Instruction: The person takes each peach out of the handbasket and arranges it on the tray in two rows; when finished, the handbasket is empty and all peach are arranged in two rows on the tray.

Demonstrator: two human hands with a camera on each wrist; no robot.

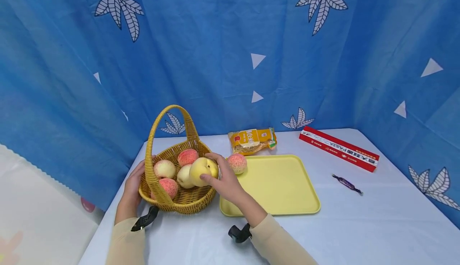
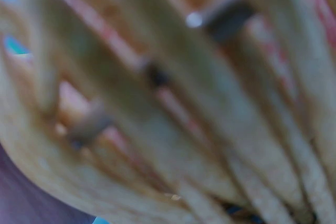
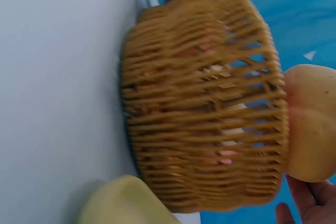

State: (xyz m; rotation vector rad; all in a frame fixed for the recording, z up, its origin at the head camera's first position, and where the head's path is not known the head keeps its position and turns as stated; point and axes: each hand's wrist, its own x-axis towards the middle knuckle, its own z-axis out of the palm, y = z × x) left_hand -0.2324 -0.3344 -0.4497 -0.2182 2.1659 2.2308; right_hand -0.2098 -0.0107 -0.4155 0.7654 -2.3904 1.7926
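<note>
A yellow peach point(image 1: 201, 172) is held in my right hand point(image 1: 227, 181) above the right part of a wicker basket point(image 1: 192, 206). Thumb and fingers grip it from the right; the right wrist view has this peach point(image 3: 312, 124) beside the basket's rim. Inside the basket lie pale peaches point(image 1: 165, 169) and pinkish-red peaches point(image 1: 188, 157). My left hand point(image 1: 132, 185) rests against the basket's left outer side, its fingertips partly behind the handle. Blurred woven strands point(image 2: 157, 103) fill the left wrist view, where no fingers can be made out.
Right of the basket lies a yellow tray point(image 1: 284, 189), with a pink peach point(image 1: 237, 163) at its back left corner. Behind it is an orange food packet point(image 1: 251, 140). A red pasta box point(image 1: 339, 148) and a purple wrapped candy point(image 1: 347, 183) lie farther right. Blue curtains surround the white table.
</note>
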